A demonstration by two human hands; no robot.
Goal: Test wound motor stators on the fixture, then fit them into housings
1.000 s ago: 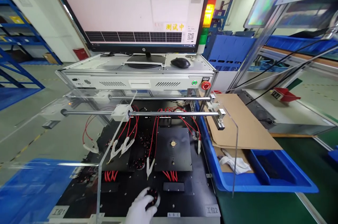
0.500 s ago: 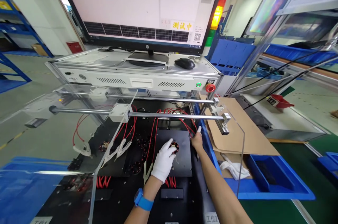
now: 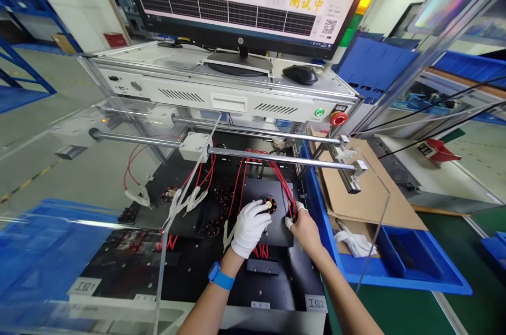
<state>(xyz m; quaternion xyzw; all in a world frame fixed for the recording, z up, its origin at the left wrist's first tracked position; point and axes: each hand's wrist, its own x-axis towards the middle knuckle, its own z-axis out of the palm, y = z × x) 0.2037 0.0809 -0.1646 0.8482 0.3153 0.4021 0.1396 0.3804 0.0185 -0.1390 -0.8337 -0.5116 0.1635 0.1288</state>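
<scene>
Both hands had closed in: white-gloved left hand (image 3: 249, 227) rested fingers loosely on the small round copper-wound stator (image 3: 269, 205), seated on the black square fixture plate (image 3: 276, 229); bare right hand (image 3: 303, 227), just right, pinched a red-wired clip (image 3: 291, 212).

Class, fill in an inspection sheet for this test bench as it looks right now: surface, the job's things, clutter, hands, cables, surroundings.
Surface: black bench top with white station labels at the front edge.
Job's things: small round coil part sitting on a black square plate.
Clutter: several more coil parts lying left of the plate; white cloth in the blue tray.
Hands: gloved left hand touches the coil part; bare right hand at the red wires.
Cables: red wires hang from the rail, ending in white clips.
Surroundings: monitor, mouse, red stop button, cardboard.
</scene>
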